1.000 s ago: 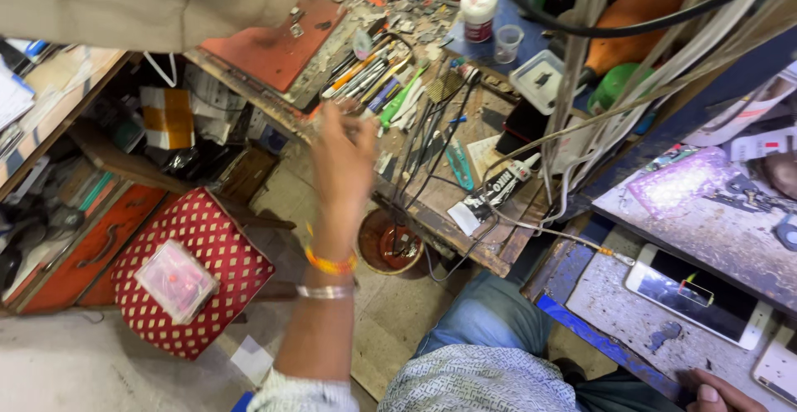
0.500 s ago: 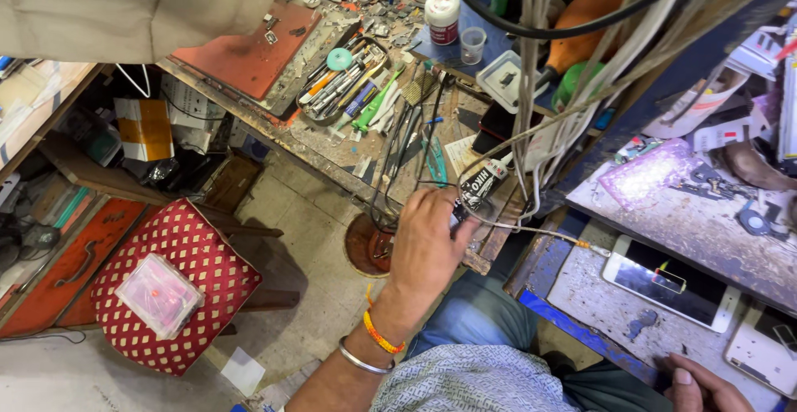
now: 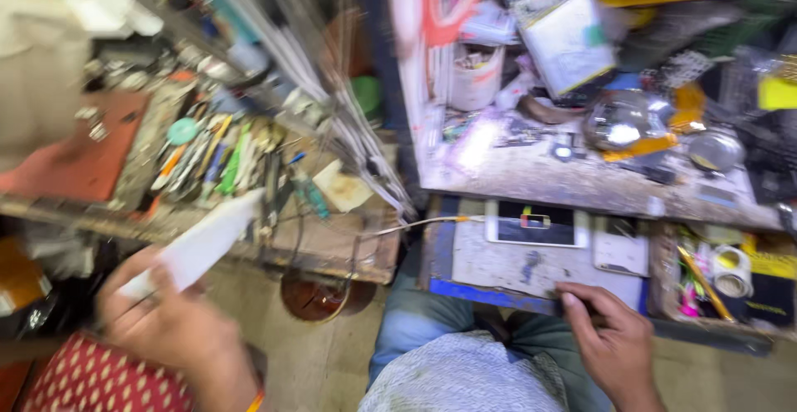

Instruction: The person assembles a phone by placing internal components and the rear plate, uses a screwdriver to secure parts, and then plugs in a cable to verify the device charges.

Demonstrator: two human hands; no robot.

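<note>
White paper strip (image 3: 203, 244) is sitting clamped in my left hand (image 3: 170, 325) (blurred). I am resting my right hand (image 3: 610, 337) on the bench edge (image 3: 490, 294), gripping nothing, near the phone (image 3: 531, 223).

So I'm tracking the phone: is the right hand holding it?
No, the right hand rests on the bench's front edge, while the phone lies untouched above it.

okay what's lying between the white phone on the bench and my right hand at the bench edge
In the head view, only bare, stained bench top lies between the white phone and the right hand; a dark smudge marks the surface, and a pale flat device sits just beside that stretch.
</note>
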